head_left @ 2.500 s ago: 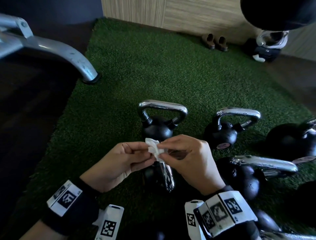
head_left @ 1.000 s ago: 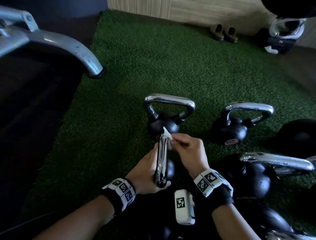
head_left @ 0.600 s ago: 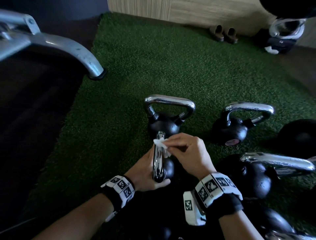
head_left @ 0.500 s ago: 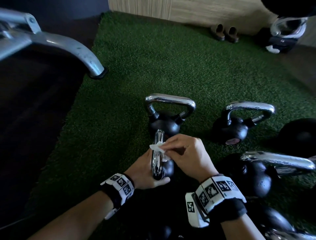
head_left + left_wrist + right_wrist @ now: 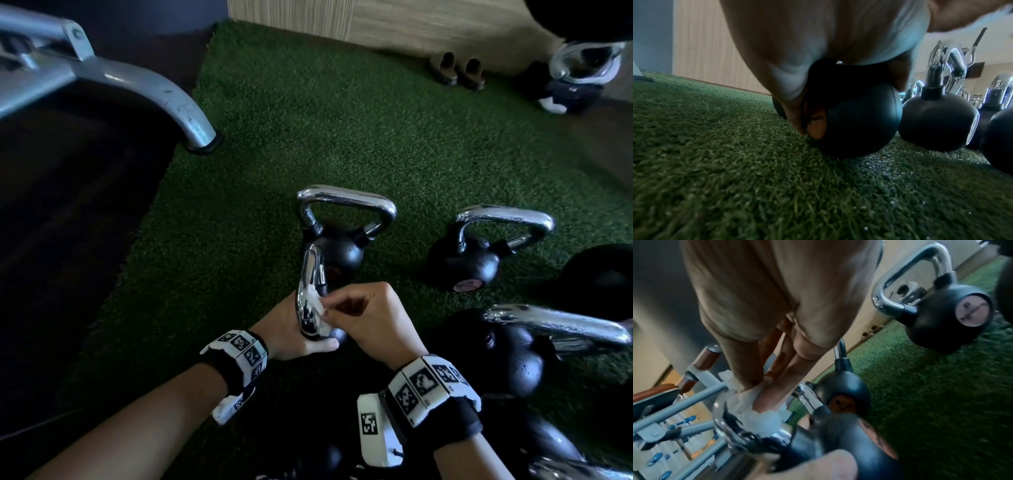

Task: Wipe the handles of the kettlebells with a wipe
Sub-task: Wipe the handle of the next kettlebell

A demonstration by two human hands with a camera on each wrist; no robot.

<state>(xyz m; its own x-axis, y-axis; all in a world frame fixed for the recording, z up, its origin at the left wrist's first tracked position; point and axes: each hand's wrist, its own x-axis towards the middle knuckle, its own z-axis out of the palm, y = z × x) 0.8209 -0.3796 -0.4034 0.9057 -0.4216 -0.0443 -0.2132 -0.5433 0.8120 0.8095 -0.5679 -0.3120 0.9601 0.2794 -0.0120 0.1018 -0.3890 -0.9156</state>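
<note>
Open turf (image 5: 308, 113) lies ahead and to the left of the kettlebell cluster, free up to the grey machine foot (image 5: 200, 142) at its left edge. Directly ahead of the hands stands one upright kettlebell (image 5: 337, 246), close. Second kettlebell (image 5: 476, 260) to its right, a bare strip of turf between them. Right side crowded: large kettlebells (image 5: 513, 353) packed near the wrist. Far edge: a pair of shoes (image 5: 459, 72) by the wall.
</note>
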